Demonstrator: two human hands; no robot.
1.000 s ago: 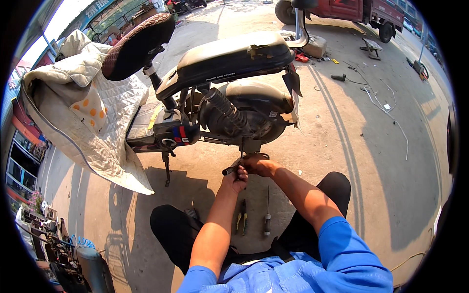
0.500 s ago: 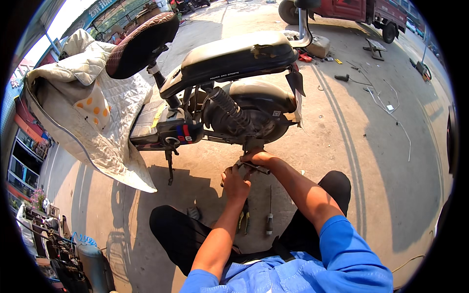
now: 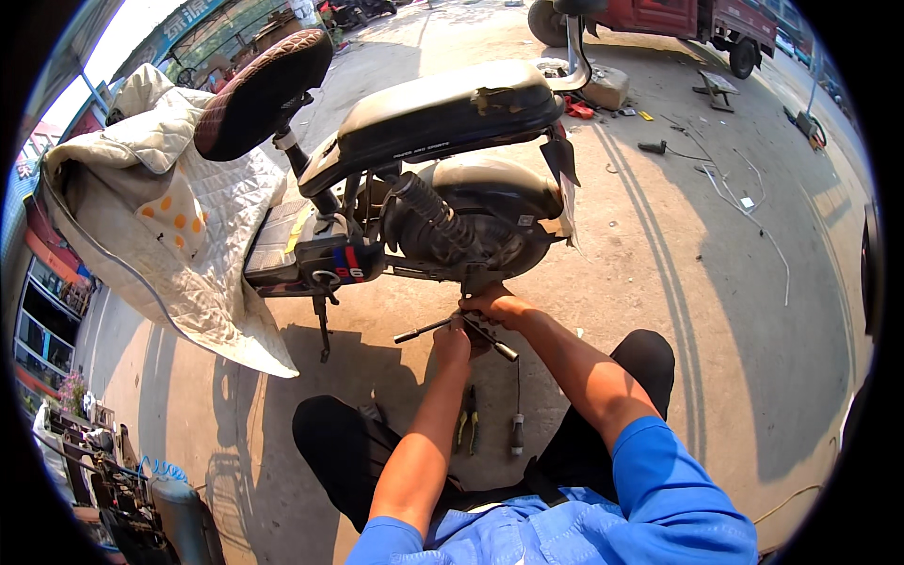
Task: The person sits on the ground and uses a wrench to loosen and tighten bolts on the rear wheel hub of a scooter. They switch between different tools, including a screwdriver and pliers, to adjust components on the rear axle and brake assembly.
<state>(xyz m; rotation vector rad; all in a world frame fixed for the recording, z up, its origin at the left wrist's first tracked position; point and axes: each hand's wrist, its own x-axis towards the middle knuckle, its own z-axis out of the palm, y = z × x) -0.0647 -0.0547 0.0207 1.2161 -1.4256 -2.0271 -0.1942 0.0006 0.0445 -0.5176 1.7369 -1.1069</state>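
Bare-handed work beside the wheel of a beige-and-black two-wheeled scooter (image 3: 452,108). The left hand (image 3: 453,345) is closed about the middle of a grey metal wrench with splayed, rod-like arms (image 3: 423,332); one arm projects to the left, the other slants down to the right, ending in a thicker socket. The wrench lies just below the centre of the black wheel (image 3: 520,254), above the concrete ground. The right hand (image 3: 495,305) is bent inward near the wrench's junction, just under the wheel's centre; its fingertips are hidden, so how tightly it is closed, and on what, cannot be told.

Markings: a line of small pale lettering runs along the black lower body; a blue-and-red panel (image 3: 348,263) bears large characters; a small, square, pale label (image 3: 524,221) sits by the wheel, its content too fine to read; a yellow sticker (image 3: 297,230) marks the footboard.

Between the knees lie yellow-and-black pliers (image 3: 469,422) and, to their right, a long, thin-shafted screwdriver (image 3: 517,435). A cream quilted cover with orange dots (image 3: 141,250) drapes the scooter at left.
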